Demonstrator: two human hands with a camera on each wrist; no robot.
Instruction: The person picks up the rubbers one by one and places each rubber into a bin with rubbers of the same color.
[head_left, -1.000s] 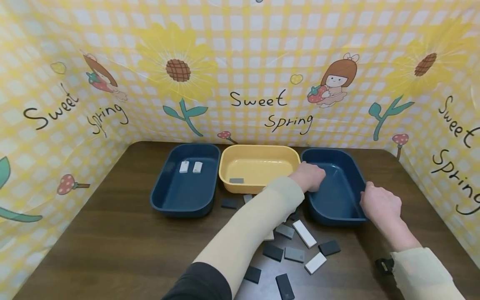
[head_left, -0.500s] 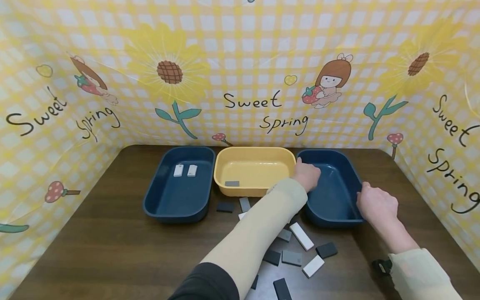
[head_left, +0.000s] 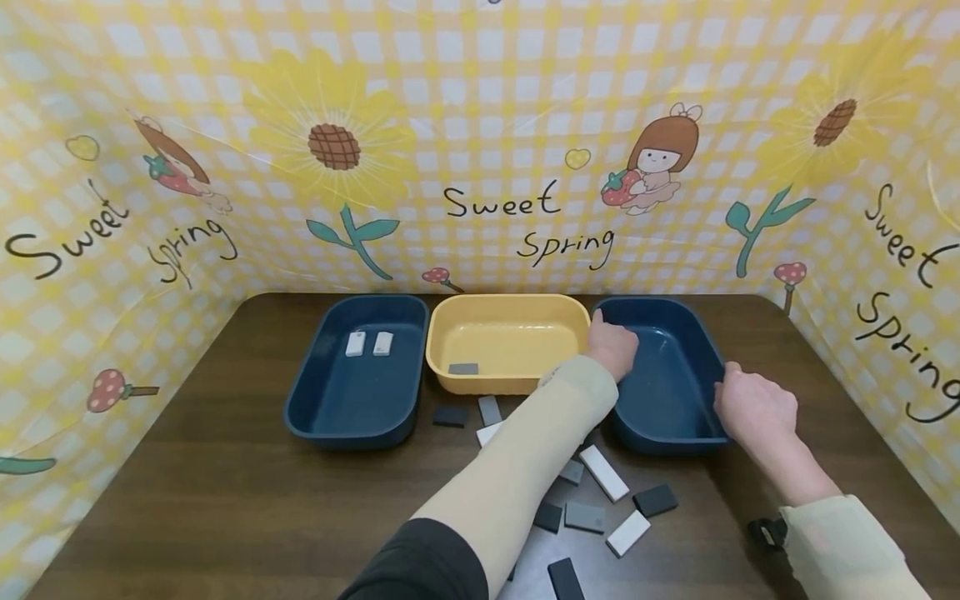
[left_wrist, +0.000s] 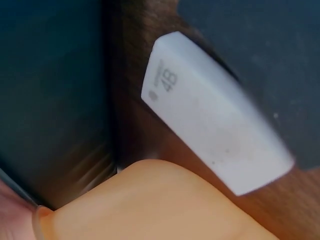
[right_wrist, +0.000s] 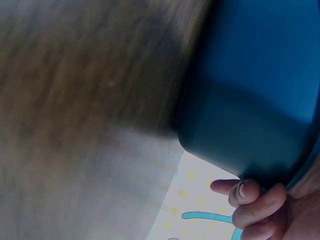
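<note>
Head view: right-hand dark blue oval plastic tub (head_left: 675, 333), empty inside, standing on the dark brown wooden table (head_left: 187, 500) just beside a yellow oval plastic tub (head_left: 510, 312).
Left hand (head_left: 613, 346): fingers curled over the tub's left rim, next to the yellow tub.
Right hand (head_left: 753, 408): gripping the tub's near right rim, fingers wrapped under the edge in the right wrist view (right_wrist: 250, 197).
Change over the last second: both grips unchanged; tub and hands have shifted only slightly in frame, much as the backdrop has, so the tub appears held in place and steadied rather than carried.
Other items: yellow tub holds one grey tile (head_left: 462, 368); left dark blue oval plastic tub (head_left: 315, 417) holds two white tiles (head_left: 369, 343); loose white, grey and black tiles (head_left: 600, 492) scattered near the forearms.
</note>
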